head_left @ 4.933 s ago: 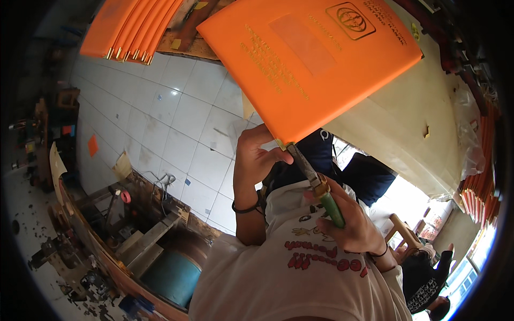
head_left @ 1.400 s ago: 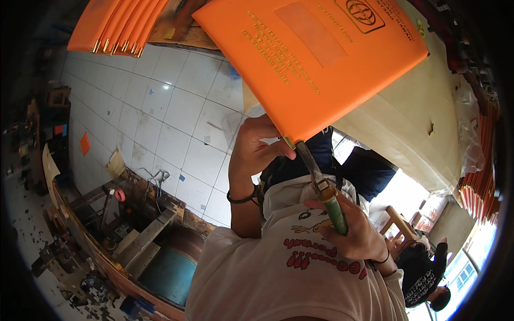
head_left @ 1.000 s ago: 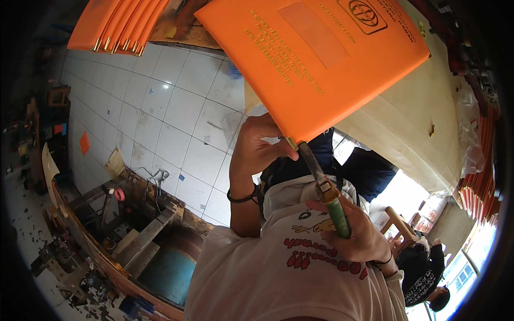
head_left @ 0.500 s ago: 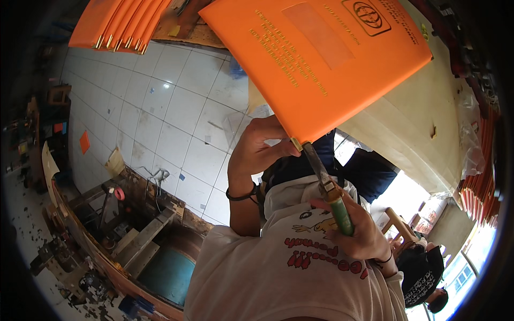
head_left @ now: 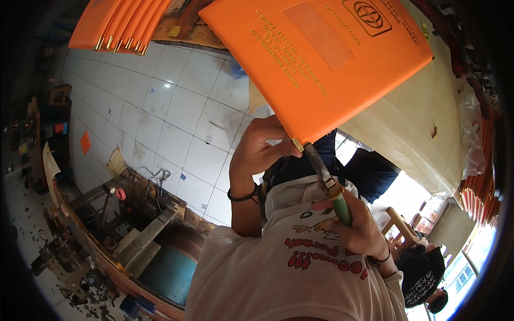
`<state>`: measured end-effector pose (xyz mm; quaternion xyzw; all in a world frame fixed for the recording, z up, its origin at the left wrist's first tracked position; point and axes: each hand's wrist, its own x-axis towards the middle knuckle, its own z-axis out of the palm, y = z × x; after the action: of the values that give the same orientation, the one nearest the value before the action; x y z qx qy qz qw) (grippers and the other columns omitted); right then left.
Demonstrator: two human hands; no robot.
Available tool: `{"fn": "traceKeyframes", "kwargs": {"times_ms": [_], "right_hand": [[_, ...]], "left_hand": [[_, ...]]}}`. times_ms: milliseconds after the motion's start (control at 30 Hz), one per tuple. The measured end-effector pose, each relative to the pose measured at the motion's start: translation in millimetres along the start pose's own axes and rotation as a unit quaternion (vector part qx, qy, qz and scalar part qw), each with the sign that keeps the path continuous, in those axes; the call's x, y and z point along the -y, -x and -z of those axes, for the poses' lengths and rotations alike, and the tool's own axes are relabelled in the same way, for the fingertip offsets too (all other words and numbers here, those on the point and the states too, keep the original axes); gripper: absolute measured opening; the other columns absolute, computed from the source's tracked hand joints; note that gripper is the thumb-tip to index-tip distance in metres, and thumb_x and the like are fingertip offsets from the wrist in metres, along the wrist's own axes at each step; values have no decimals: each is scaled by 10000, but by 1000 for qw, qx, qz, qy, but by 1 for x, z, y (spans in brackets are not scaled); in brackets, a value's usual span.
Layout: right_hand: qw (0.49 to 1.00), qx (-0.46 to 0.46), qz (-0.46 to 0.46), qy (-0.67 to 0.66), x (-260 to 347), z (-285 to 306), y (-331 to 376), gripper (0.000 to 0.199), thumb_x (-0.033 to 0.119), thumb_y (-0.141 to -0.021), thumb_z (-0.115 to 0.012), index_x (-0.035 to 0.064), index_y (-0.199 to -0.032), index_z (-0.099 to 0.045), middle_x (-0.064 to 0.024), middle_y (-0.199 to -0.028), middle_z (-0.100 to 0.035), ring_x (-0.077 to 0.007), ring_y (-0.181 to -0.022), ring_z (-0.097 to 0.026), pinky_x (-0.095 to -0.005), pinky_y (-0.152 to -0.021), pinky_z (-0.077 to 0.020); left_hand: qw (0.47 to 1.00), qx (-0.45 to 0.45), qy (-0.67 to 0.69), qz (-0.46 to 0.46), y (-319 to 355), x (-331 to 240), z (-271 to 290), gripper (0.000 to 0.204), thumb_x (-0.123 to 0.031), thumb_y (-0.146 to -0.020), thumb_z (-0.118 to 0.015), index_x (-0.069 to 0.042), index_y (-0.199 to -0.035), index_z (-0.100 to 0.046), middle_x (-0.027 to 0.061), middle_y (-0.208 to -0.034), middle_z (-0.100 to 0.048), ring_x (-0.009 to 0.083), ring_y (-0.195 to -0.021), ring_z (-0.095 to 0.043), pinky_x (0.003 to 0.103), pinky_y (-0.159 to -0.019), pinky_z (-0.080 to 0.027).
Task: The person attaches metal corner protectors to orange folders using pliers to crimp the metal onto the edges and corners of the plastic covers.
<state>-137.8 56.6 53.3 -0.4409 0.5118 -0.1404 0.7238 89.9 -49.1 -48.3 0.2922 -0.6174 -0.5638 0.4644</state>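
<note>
A large orange folder cover (head_left: 321,69) with gold lettering and a clear window lies slanted, its near corner toward me. My left hand (head_left: 259,147) is closed at that corner, thumb and finger pinching a small gold metal corner piece (head_left: 296,144). My right hand (head_left: 361,230) grips a green-handled tool (head_left: 341,208) with a narrow, flat steel end. The steel tip touches or nearly touches the cover's corner beside the gold piece. Whether the tool has a second arm is hidden by my fingers.
A stack of orange covers (head_left: 115,27) with gold corners sits at the far left. Beneath the held cover, a cream-coloured work surface (head_left: 412,128) extends right. More orange covers (head_left: 479,198) are piled at the right edge. A wooden-framed machine (head_left: 160,267) stands lower left; another person (head_left: 423,273) is lower right.
The green handle and my right hand have shifted slightly, the handle end dipping lower behind the fingers. My left hand and the cover stay almost in place.
</note>
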Motion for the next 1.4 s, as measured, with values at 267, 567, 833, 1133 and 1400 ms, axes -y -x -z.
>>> {"fn": "traceKeyframes", "kwargs": {"times_ms": [267,567,833,1133,1400], "right_hand": [[998,-8,55,-16,-15,-2,4,580,-115,-754,-534,5,-1321,-553,-219,-1620,-81,-349,-1480,-204,-366,-1140,-273],[998,1,48,28,0,-3,2,554,-97,-754,-533,10,-1296,-568,-235,-1598,-159,-374,-1428,-326,-367,-1099,-346],[985,-17,107,132,8,-7,3,594,-107,-673,-491,-9,-1252,-574,-263,-1456,-370,-429,-1244,-515,-406,-1028,-432],[988,-56,94,107,7,-14,4,494,-104,-716,-455,-42,-1201,-528,-230,-1194,-576,-353,-1025,-611,-386,-886,-486],[972,-192,108,79,5,-29,-2,387,-29,-810,-579,-35,-1177,-458,-206,-890,-641,-392,-797,-666,-412,-706,-506]], "left_hand": [[1000,-4,1,0,2,3,-1,184,-148,-742,-809,-7,-800,-706,61,-783,-678,182,-696,-609,301,-652,-438],[1000,11,-10,2,2,1,3,233,-150,-748,-808,10,-887,-710,76,-825,-692,197,-753,-633,306,-702,-463],[999,24,15,15,2,1,5,257,-154,-760,-806,17,-929,-713,95,-875,-703,212,-795,-644,311,-737,-464],[998,59,13,-6,-3,2,12,285,-185,-779,-812,19,-954,-714,104,-902,-707,214,-829,-656,312,-760,-472],[998,57,3,8,-4,-2,12,273,-170,-768,-817,20,-936,-715,104,-889,-710,216,-819,-664,310,-746,-477]]}}
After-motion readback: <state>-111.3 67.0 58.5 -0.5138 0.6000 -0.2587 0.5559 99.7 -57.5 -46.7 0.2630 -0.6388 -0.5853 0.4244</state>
